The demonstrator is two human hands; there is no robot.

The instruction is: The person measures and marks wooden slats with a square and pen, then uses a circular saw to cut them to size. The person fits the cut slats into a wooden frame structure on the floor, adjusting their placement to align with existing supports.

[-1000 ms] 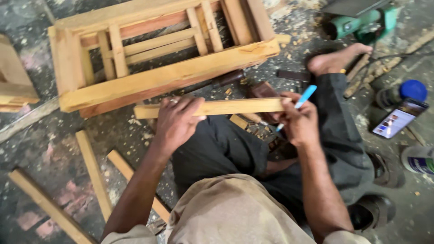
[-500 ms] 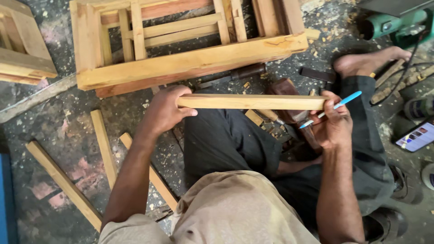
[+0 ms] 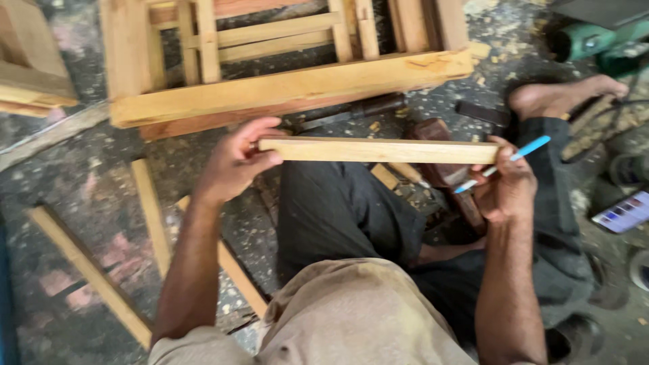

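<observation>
Two hands hold one wooden slat (image 3: 378,150) level across my view, above the lap of the dark trousers (image 3: 338,209). My left hand (image 3: 236,162) pinches the slat's left end, thumb on top and fingers curled under it. My right hand (image 3: 503,186) supports the right end, and it also grips a light blue pen (image 3: 503,163) that slants up and to the right past the slat's end, so that hand is closed around both things.

Compared with half a second ago, the slat sits much as it did, flat and crosswise, with the same grip at each end; the pen has kept its slant. The view itself has slid a little, so the wooden frame (image 3: 284,88) on the floor beyond the slat now fills more of the top edge, and the stool-like piece (image 3: 30,67) at the upper left is cut off more. A second ago the slat lay lower and nearer the body, with the left hand over its top.

Loose wooden strips (image 3: 152,216) lie on the speckled floor (image 3: 81,176) to the left of the left arm. A bare foot (image 3: 564,94) rests at the upper right, near a green power tool (image 3: 595,40), and a phone (image 3: 625,213) lies at the right edge.
</observation>
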